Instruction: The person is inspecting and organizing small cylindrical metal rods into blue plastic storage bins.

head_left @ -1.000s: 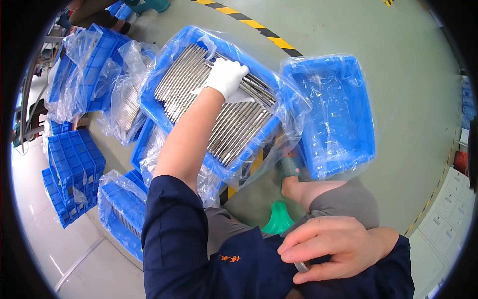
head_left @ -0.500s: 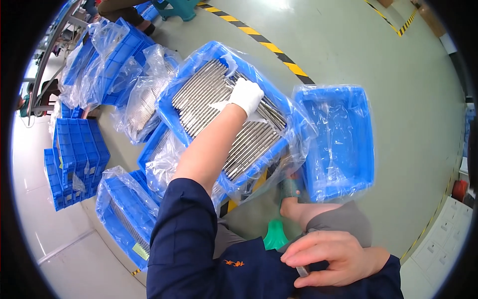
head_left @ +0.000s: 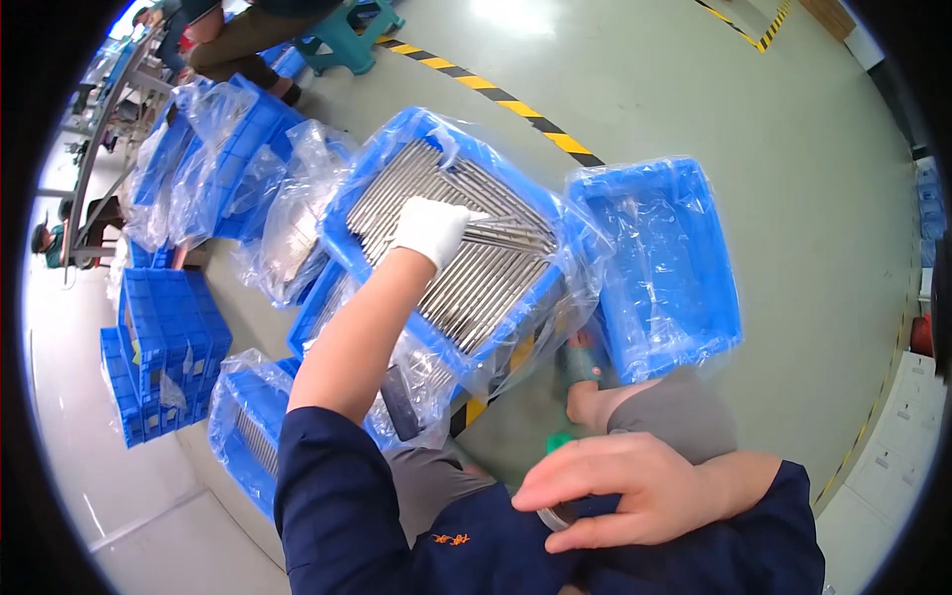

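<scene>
Your left hand [head_left: 430, 227], in a white glove, has its fingers closed around a few metal rods [head_left: 501, 233] lying crosswise on the rod stack in the plastic-lined blue crate [head_left: 369, 177]. Your right hand [head_left: 625, 486], bare, rests on your lap, fingers pressed together; a clear ring-shaped thing [head_left: 551, 518] shows under it. An empty lined crate [head_left: 659, 263] sits just beside the full one.

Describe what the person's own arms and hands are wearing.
The left hand wears a white fabric glove, and its dark navy sleeve is pushed up above the elbow, leaving the forearm bare. The right hand is ungloved, with the same dark navy sleeve reaching to the wrist. A small orange embroidered mark sits on the navy garment.
</scene>
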{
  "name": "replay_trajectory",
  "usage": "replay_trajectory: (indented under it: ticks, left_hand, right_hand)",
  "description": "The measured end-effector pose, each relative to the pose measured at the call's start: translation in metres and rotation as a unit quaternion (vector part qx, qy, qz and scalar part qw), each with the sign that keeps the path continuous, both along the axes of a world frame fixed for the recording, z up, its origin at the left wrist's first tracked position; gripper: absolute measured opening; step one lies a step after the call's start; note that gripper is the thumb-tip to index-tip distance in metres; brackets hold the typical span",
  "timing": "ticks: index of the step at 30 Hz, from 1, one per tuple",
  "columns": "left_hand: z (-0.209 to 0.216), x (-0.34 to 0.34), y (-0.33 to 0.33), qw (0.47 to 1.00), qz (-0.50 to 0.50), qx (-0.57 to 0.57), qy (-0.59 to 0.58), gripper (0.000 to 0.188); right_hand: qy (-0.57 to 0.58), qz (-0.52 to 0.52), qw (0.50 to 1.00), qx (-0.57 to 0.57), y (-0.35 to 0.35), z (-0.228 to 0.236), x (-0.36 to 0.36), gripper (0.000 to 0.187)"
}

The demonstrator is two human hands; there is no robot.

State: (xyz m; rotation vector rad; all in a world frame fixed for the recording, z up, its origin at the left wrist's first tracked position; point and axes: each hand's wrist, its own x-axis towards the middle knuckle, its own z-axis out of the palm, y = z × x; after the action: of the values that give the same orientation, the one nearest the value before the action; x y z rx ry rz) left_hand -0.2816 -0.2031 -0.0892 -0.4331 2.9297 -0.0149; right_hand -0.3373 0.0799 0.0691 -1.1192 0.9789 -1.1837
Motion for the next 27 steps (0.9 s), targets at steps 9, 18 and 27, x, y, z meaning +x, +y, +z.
replay_trajectory:
  ticks: [9, 18, 27]
  left_hand:
    - [0.080, 0.135, 0.060, 0.692, 0.383, 0.594, 0.147, 0.014]
    - [0.125, 0.229, 0.177, 0.352, 0.313, 0.808, 0.354, 0.027]
    - [0.105, 0.276, 0.295, 0.315, 0.252, 0.856, 0.324, 0.041]
  right_hand:
    - [-0.241, 0.063, 0.959, 0.132, -0.008, 0.005, 0.050, 0.033]
    - [-0.286, -0.082, 0.944, 0.146, -0.044, -0.027, 0.100, 0.009]
    - [-0.103, 0.117, 0.962, 0.225, 0.004, -0.050, 0.162, 0.024]
